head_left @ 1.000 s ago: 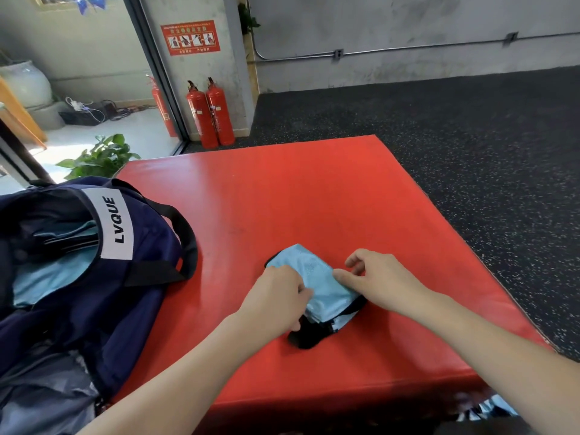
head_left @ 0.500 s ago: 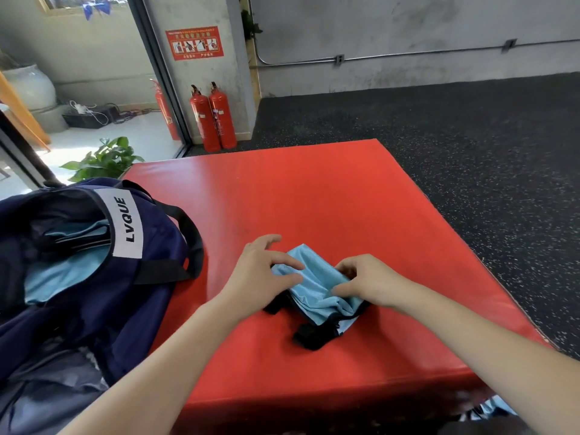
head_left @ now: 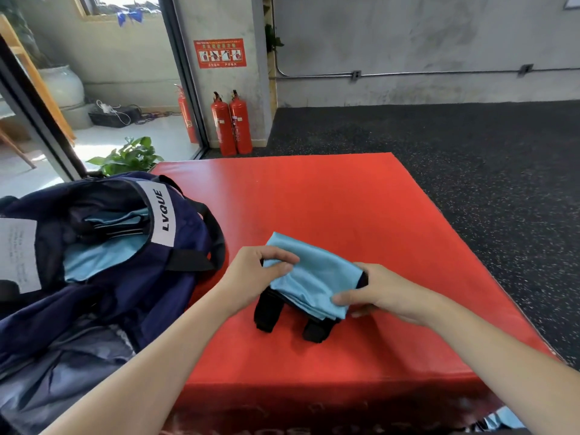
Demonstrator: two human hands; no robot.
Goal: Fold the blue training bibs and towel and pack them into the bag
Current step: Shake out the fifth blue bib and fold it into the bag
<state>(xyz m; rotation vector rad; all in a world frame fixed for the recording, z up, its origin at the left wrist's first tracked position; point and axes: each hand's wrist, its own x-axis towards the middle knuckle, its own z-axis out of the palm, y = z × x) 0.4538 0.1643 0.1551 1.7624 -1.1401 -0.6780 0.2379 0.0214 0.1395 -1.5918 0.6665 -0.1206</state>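
Observation:
A folded light-blue training bib (head_left: 317,274) with black trim and two black straps hanging below it is held just above the red mat (head_left: 329,196). My left hand (head_left: 257,274) pinches its left edge between thumb and fingers. My right hand (head_left: 376,293) grips its right edge, thumb on top. The navy bag (head_left: 131,268) marked LVQUE lies open at the left on the mat, with light-blue fabric (head_left: 97,259) visible inside it.
Two red fire extinguishers (head_left: 232,124) stand by the pillar beyond the mat, and a potted plant (head_left: 128,155) sits behind the bag. Dark speckled rubber floor (head_left: 470,158) surrounds the mat on the right. A bit of light-blue cloth (head_left: 505,419) shows below the mat's near edge.
Both hands shifted from pressing the folded bib on the mat to gripping its two sides and lifting it slightly. The black straps now hang down.

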